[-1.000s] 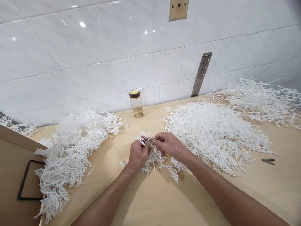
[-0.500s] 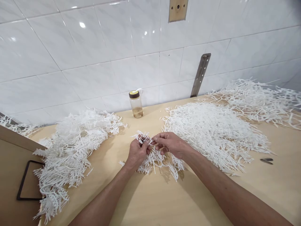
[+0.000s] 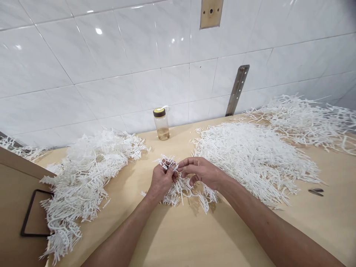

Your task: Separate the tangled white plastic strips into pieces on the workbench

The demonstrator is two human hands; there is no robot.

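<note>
Near the middle of the tabletop, my left hand [image 3: 163,180] is closed on a small white branched piece [image 3: 167,161], whose thin tips stick out above the fingers. My right hand [image 3: 200,171] is at the right side of that piece, thumb and index finger pinched together at its edge. What the pinch holds is too small to make out. Beneath and beside both hands lies a small cluster of white branched pieces [image 3: 204,200] on the light wooden table [image 3: 178,237].
A large white heap [image 3: 80,178] lies left and another [image 3: 250,159] right, with looser strands [image 3: 303,118] behind it. A bottle [image 3: 162,126] stands near the tiled wall. Small dark clippers [image 3: 316,192] lie far right. A metal bracket [image 3: 237,91] leans at the wall.
Both hands have shifted very slightly left with the piece. The right hand's fingers have changed their bend a little at the piece's edge.
</note>
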